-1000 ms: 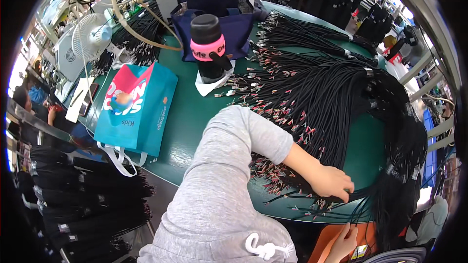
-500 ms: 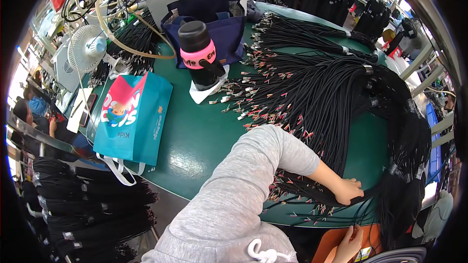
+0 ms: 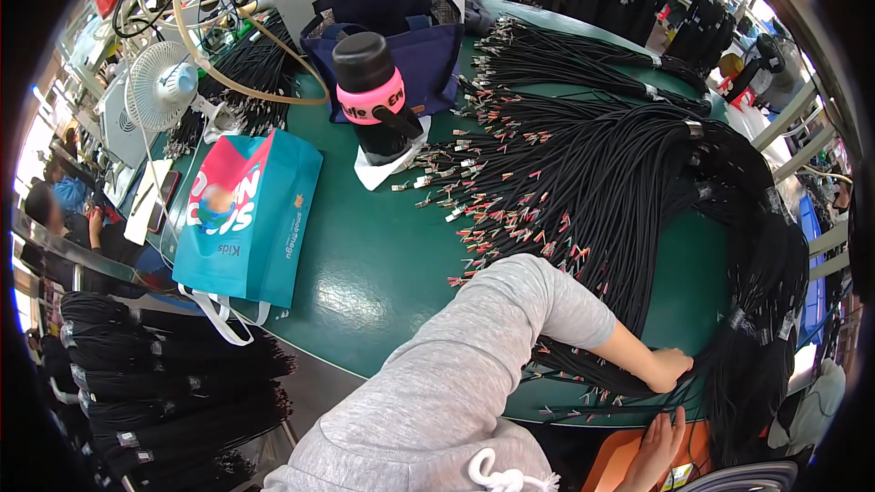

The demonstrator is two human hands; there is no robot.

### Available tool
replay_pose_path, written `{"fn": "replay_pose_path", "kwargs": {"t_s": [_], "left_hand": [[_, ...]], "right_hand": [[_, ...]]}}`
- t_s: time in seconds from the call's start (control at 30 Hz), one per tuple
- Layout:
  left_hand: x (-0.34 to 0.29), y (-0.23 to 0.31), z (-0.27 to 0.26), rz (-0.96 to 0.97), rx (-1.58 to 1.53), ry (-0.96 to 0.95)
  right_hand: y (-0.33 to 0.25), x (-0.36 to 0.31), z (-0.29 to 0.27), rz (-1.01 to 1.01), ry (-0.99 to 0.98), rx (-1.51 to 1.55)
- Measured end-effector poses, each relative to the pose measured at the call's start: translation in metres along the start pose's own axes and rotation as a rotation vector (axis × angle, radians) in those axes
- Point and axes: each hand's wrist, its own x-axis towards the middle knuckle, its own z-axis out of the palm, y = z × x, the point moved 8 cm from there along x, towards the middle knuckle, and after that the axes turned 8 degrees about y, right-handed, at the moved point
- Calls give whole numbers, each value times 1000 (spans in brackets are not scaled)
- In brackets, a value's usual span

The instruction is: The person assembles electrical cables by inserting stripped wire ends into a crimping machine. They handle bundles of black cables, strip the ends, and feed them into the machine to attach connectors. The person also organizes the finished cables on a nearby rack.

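My left hand [image 3: 670, 371], at the end of a grey sleeve, is closed around a strand or bundle of black cables [image 3: 597, 372] at the near right of the table. How many cables lie in its grip is hidden. Just below it, at the table's near edge, my right hand [image 3: 662, 445] has its fingers stretched out beside some loose black cables. Beyond my left arm spreads a large fan of black cables [image 3: 611, 173] with bared red and white wire ends pointing left. Its bound part curves round at the right.
A teal paper bag [image 3: 273, 246], a black bottle with a pink band [image 3: 369, 91] and a navy tote [image 3: 428, 59] stand on the green table [image 3: 365, 246]. A white fan [image 3: 162, 87] is at left. More cable bundles [image 3: 173, 392] hang lower left. Something orange [image 3: 612, 460] lies below the near edge.
My left hand has slid a little to the right along the cables. My right hand has risen toward the table edge, its fingers straighter.
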Motion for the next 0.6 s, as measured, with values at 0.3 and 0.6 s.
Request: {"fn": "replay_pose_path", "kwargs": {"t_s": [0.3,0.6], "left_hand": [[-5,7,-7,-51,-12,-34],[-3,0,4,-29,-4,-36]], "right_hand": [[-33,-82,55,-280,199,-42],[-1,-48,43,-43,266,331]]}}
